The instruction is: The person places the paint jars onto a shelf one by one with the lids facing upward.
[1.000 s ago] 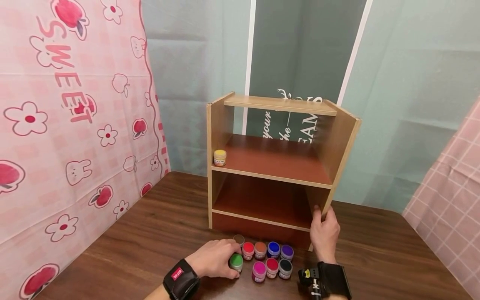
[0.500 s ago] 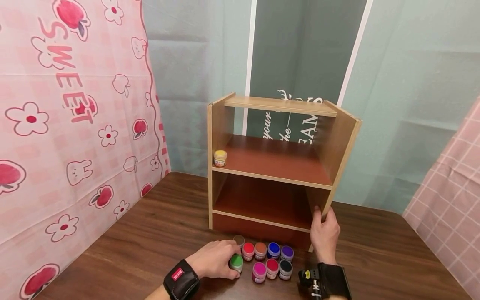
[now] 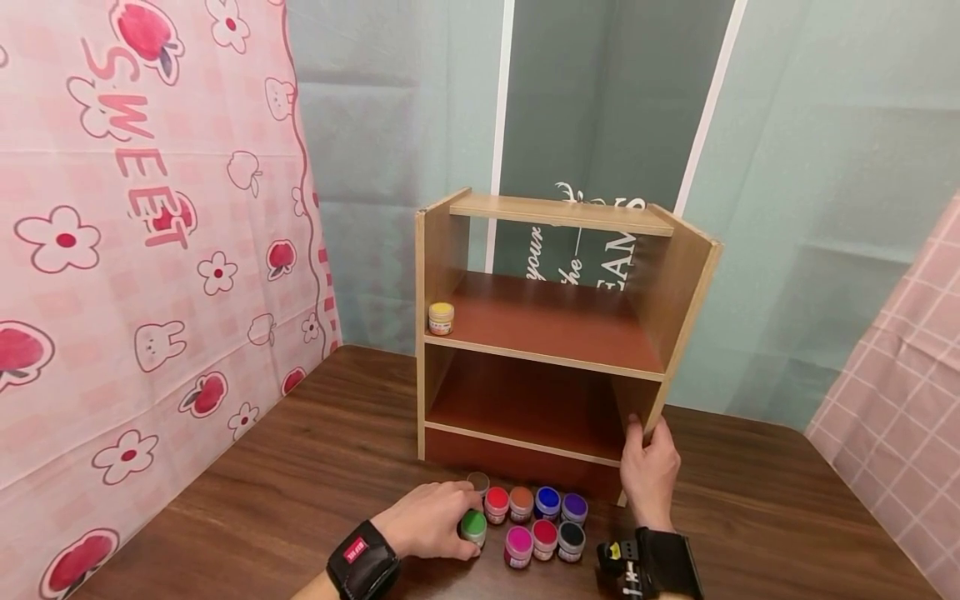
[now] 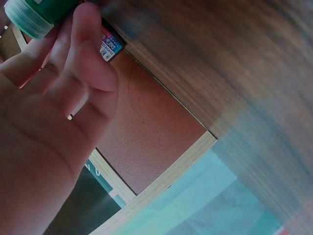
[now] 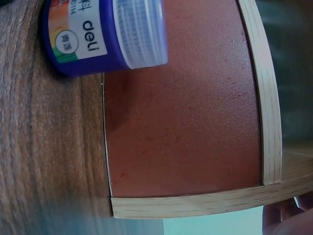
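In the head view my left hand [image 3: 431,521] is around the green-lidded paint jar [image 3: 473,525] at the left end of the jars, fingers and thumb curled on its sides. The left wrist view has the same green jar [image 4: 36,18] at the fingertips. My right hand [image 3: 651,471] grips the lower right side panel [image 3: 686,308] of a small wooden shelf unit [image 3: 525,458], thumb inside and fingers outside. In the right wrist view some of those fingers [image 5: 286,215] show at the panel's edge.
A yellow paint jar [image 3: 441,320] stands at the left of the upper shelf. Before the unit sit a brown-topped jar [image 3: 477,482] and several others, including magenta [image 3: 518,546], black [image 3: 572,540] and purple [image 5: 78,39]. A pink curtain [image 3: 165,250] hangs left of the table [image 3: 285,483].
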`<state>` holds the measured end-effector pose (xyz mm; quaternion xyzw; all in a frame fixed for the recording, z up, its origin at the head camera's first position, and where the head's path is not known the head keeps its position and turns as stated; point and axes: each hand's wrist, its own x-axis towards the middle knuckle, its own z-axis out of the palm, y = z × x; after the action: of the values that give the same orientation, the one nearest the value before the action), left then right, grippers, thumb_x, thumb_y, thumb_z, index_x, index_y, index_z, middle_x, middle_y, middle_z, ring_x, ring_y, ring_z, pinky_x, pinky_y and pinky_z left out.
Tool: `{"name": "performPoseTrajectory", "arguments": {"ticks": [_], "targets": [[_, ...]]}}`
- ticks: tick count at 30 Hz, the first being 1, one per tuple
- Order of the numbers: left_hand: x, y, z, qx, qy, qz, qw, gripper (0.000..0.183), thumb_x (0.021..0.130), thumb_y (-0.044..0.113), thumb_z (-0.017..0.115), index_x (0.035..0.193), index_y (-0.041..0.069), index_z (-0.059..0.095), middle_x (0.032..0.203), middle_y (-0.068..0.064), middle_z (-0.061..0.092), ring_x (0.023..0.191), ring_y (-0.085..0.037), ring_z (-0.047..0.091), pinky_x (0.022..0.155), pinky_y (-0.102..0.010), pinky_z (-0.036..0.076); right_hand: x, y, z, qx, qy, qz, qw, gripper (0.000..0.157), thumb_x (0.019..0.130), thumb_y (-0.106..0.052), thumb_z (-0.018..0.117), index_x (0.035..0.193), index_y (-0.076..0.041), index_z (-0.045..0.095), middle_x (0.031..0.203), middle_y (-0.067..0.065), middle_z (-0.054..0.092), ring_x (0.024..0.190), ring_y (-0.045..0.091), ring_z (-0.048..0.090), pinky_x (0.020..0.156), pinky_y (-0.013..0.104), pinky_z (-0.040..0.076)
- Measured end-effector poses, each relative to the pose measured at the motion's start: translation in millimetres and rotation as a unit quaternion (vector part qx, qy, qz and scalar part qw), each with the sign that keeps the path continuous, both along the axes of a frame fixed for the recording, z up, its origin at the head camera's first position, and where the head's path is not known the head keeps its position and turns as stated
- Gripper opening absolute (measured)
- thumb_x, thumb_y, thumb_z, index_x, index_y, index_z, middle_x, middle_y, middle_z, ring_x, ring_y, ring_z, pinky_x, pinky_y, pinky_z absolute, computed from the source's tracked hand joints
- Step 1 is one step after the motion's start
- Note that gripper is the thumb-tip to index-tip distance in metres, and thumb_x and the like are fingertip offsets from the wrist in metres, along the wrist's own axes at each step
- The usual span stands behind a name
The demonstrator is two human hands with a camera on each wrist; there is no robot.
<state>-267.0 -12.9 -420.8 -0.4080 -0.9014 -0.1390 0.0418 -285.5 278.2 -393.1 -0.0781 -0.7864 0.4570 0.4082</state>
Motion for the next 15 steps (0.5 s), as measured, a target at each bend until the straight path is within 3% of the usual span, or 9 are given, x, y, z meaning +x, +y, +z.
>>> {"name": "performPoseTrajectory", "arguments": {"ticks": [5,11,15], "targets": [[-0.7,0.2,-0.5,0.001,0.008,-0.004,1.0000,0.032,0.071,0.040,0.072,0.096,0.022,0.065,0.081,0.016,0.047,0.066,0.001,0.045,0.053,-0.017,0.037,1.0,0.7,0.7,0.002,-0.001,-0.003,1.000,0.042,0.098,-0.030,0.042,0.122,0.003,0.053,0.112,0.030,0.059,0.100,0.042,0.055,0.078,0.059,0.042],[-0.8,0.5,0.3,0.003,0.003,-0.003,1.0000,0.032,0.071,0.040,0.071,0.096,0.022,0.065,0.081,0.016,0.047,0.066,0.001,0.045,0.054,-0.016,0.038,1.4,0.6,-0.4,0.015,0.007,-0.014,1.000,0.038,0.098,-0.028,0.043,0.118,0.002,0.055,0.098,0.025,0.061,0.082,0.035,0.054,0.067,0.047,0.038],[-0.6,1.0,1.9,0.002,-0.001,-0.001,1.0000,0.033,0.071,0.041,0.071,0.096,0.021,0.065,0.081,0.016,0.047,0.066,0.001,0.045,0.054,-0.016,0.038,1.2,0.4,-1.1,0.018,0.009,-0.013,1.000,0.038,0.098,-0.027,0.043,0.118,0.002,0.055,0.099,0.025,0.061,0.081,0.034,0.054,0.066,0.046,0.038]]}}
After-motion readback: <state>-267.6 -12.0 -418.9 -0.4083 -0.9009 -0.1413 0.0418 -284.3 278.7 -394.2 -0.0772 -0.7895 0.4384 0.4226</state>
